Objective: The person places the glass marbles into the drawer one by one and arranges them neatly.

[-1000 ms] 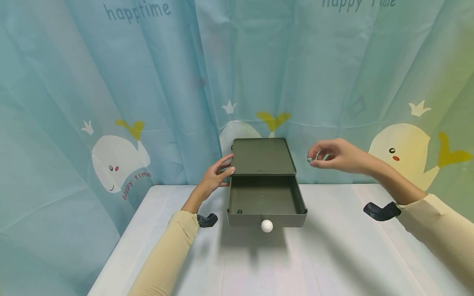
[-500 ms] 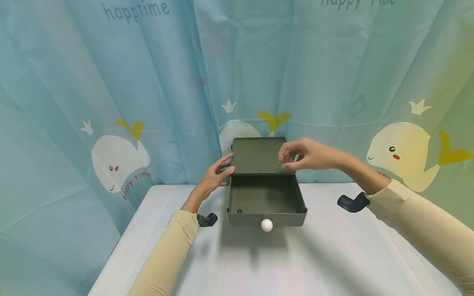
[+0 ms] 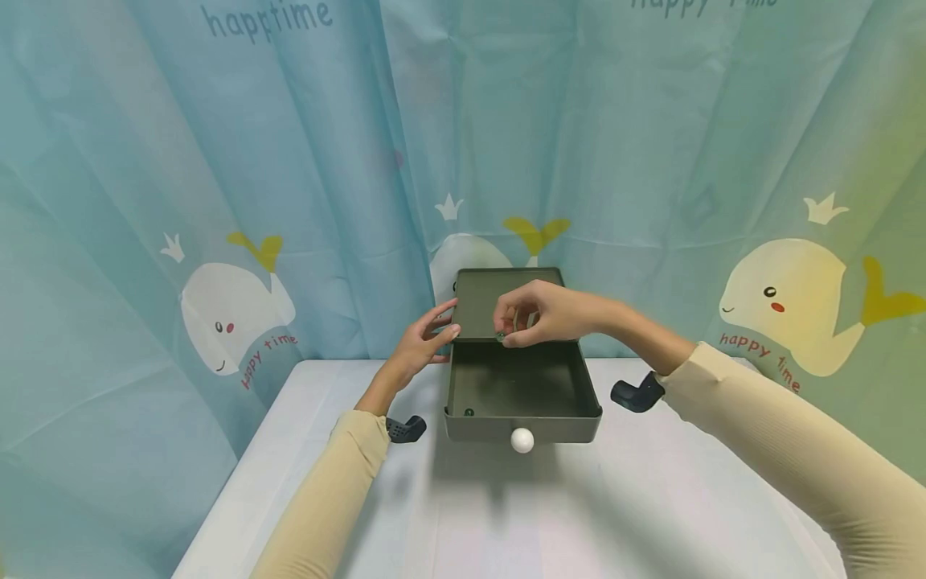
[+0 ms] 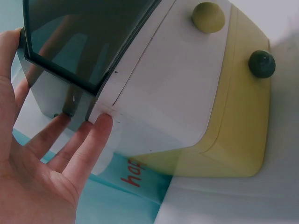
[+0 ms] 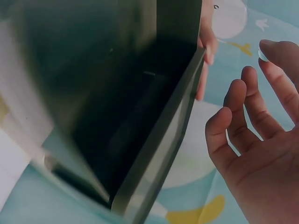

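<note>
My right hand [image 3: 544, 312] pinches a small green glass marble [image 3: 500, 337] between thumb and index finger, above the pulled-out top drawer. In the right wrist view that marble [image 5: 263, 56] looks pale and glassy, and the other fingers are loosely bent. Another dark green marble [image 3: 469, 412] lies in the front left corner of the olive-green drawer [image 3: 521, 429]. My left hand [image 3: 415, 350] rests against the left side of the drawer cabinet [image 3: 486, 301]. Its fingers [image 4: 88, 154] are spread, fairly straight, along the cabinet's side in the left wrist view.
Below the open drawer are a white drawer [image 4: 173, 88] with a yellow knob [image 4: 208, 17] and a yellow drawer [image 4: 238, 116] with a dark green knob [image 4: 261, 64]. A white knob [image 3: 522, 440] fronts the top drawer. The white table [image 3: 651, 515] meets a blue whale-print curtain [image 3: 347, 161].
My right hand has moved left with the marble, from beside the cabinet to above the back of the open drawer. The left hand has stayed against the cabinet.
</note>
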A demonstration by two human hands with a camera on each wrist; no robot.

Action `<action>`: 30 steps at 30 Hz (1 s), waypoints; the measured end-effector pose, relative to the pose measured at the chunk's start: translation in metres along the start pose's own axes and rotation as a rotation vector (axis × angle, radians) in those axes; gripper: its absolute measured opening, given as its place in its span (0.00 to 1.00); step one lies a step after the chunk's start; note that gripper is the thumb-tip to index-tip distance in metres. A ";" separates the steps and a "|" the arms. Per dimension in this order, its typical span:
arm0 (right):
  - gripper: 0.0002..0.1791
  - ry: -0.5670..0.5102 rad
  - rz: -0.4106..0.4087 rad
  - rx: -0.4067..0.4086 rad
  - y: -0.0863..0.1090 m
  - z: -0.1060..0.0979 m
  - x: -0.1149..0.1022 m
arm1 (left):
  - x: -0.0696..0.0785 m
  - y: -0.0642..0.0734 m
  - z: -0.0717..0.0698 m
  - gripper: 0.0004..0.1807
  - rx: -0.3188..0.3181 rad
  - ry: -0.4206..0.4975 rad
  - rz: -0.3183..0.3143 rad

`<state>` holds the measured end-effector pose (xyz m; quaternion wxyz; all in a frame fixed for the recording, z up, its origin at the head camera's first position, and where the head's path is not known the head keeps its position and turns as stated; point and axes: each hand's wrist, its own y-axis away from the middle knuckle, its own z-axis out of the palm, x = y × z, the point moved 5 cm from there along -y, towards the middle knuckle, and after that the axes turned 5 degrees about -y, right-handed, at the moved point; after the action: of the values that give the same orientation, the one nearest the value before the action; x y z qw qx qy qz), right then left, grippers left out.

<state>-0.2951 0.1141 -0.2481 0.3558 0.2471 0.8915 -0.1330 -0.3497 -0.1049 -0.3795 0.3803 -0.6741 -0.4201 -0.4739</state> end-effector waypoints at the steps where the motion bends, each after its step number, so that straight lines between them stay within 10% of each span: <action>1: 0.04 -0.002 -0.008 -0.010 -0.004 0.002 0.000 | 0.000 0.000 0.000 0.32 0.002 -0.003 -0.002; 30: 0.04 -0.060 -0.047 -0.119 -0.039 0.035 0.006 | -0.002 -0.002 -0.001 0.32 0.006 -0.029 0.009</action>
<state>-0.3000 0.0686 -0.2746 0.3933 0.2001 0.8923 -0.0953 -0.3521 -0.1059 -0.3805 0.3783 -0.6816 -0.4239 -0.4610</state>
